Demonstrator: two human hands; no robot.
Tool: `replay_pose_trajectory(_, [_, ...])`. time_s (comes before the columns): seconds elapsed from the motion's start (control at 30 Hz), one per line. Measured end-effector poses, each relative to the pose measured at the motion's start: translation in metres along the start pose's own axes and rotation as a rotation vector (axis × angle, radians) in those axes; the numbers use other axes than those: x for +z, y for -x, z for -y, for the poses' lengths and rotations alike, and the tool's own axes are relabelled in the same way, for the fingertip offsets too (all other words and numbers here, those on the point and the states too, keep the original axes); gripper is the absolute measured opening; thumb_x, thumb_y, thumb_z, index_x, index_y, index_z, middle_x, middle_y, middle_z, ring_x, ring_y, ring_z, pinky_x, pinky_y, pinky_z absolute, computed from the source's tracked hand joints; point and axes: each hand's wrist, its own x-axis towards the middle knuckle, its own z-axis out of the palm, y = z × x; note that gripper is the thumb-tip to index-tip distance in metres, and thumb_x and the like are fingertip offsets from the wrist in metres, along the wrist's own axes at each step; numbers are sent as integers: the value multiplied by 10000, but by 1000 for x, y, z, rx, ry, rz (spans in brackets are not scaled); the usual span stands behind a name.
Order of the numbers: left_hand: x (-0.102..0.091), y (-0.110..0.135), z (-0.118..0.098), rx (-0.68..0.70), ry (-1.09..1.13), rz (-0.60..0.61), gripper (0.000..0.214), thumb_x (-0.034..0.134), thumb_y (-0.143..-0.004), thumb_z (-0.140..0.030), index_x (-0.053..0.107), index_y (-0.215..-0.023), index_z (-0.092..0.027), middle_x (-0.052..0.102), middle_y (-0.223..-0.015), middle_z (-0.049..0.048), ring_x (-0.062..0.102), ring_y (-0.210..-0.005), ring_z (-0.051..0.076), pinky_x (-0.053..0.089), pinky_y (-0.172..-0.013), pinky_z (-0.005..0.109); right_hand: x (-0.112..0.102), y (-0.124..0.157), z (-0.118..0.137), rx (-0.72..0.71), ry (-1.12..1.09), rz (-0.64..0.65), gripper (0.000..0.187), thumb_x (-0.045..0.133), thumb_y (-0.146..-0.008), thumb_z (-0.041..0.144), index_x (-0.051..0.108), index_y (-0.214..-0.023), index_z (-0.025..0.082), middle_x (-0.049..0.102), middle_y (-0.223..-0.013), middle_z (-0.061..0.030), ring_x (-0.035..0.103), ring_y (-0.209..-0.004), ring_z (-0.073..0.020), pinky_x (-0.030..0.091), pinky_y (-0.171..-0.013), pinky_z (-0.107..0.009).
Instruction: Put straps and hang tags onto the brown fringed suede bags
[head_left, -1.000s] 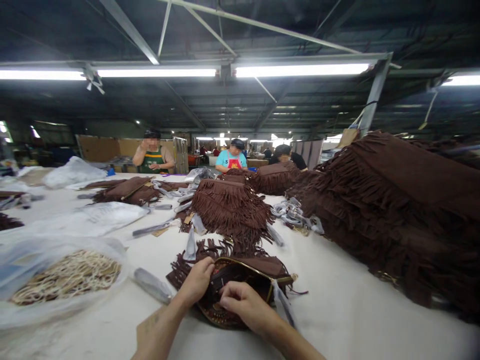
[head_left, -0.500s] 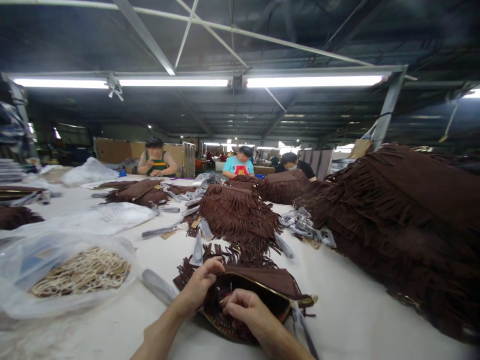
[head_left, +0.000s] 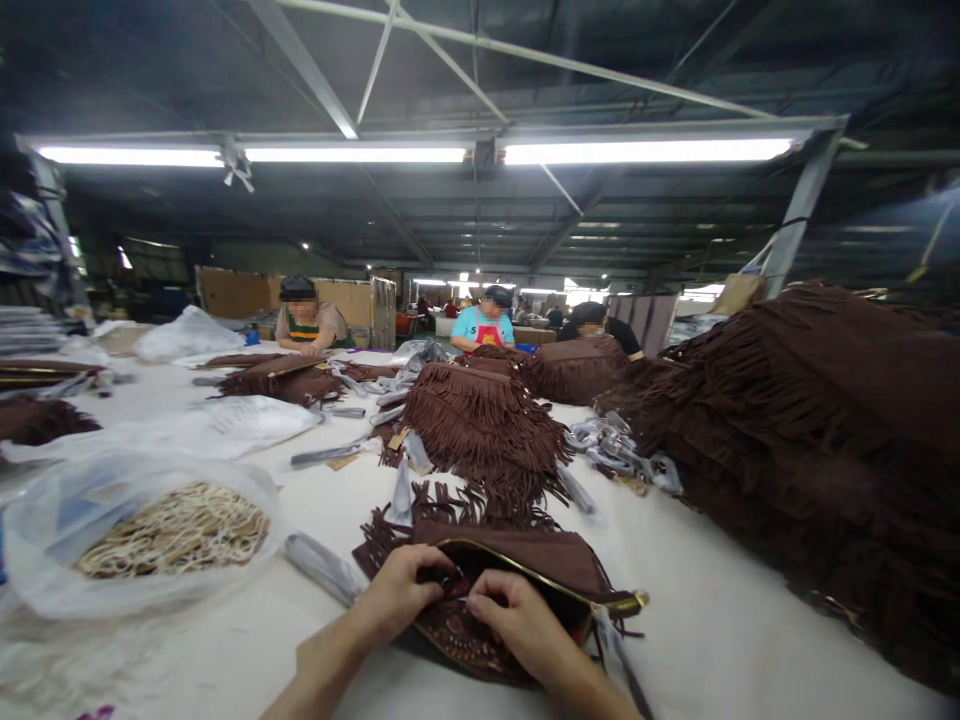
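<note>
A brown fringed suede bag (head_left: 540,558) with a gold zipper edge lies open on the white table (head_left: 712,620) right in front of me. My left hand (head_left: 397,595) pinches the bag's opening from the left, fingers curled into it. My right hand (head_left: 517,620) is closed on the patterned lining at the mouth of the bag, close to the left hand. What the fingertips pinch inside the opening is hidden.
A big heap of brown fringed bags (head_left: 810,440) fills the right side. A smaller pile (head_left: 480,425) sits ahead. A clear plastic bag of beige cords (head_left: 165,530) lies at left. Wrapped straps (head_left: 322,568) lie nearby. Three people (head_left: 487,320) work at the table's far end.
Both hands have stayed on the bag's opening, fingers working closer together at the lining. The camera view drifted a little, so the bag sits slightly lower and further right.
</note>
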Motion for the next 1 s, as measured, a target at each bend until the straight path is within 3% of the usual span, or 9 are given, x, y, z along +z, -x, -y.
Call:
replay_pose_trajectory(0.1, [-6, -1, 1, -12, 54, 42, 439, 496, -544, -90, 737, -908, -148, 741, -925, 26, 647, -901, 206, 472, -827, 256, -1, 4, 5, -106, 313, -56, 168, 550, -757, 238, 597, -608, 177, 616, -628, 1, 553, -652, -155, 340, -606, -250])
replay_pose_trajectory(0.27, [-3, 0, 1, -22, 80, 7, 442, 430, -540, -101, 742, -850, -142, 742, -848, 20, 645, -847, 202, 471, -806, 265, 6, 5, 8, -76, 605, -125, 193, 551, -775, 148, 674, -631, 184, 688, -666, -22, 597, -674, -165, 295, -586, -272])
replay_pose_trajectory(0.6, [-3, 1, -2, -27, 79, -3, 250, 531, -618, -143, 721, -777, -179, 713, -799, 3, 631, -830, 199, 455, -790, 269, 14, -8, 4, -91, 578, -142, 212, 549, -778, 148, 725, -680, 213, 732, -717, -55, 648, -722, -217, 345, -609, -289])
replay_pose_trajectory(0.83, [5, 1, -2, 122, -181, -43, 197, 497, -648, -44, 613, -695, -195, 579, -864, 27, 583, -872, 181, 430, -778, 252, 16, -11, -3, -129, 475, -110, 192, 538, -787, 139, 711, -720, 190, 713, -731, -53, 635, -725, -210, 377, -638, -280])
replay_pose_trajectory(1.0, [10, 1, -5, 111, -332, -3, 196, 400, -797, -62, 523, -766, -212, 521, -936, 39, 562, -797, 169, 440, -739, 261, 11, -9, -3, -150, 417, -118, 144, 551, -788, 137, 692, -782, 168, 683, -736, -44, 616, -722, -203, 399, -650, -271])
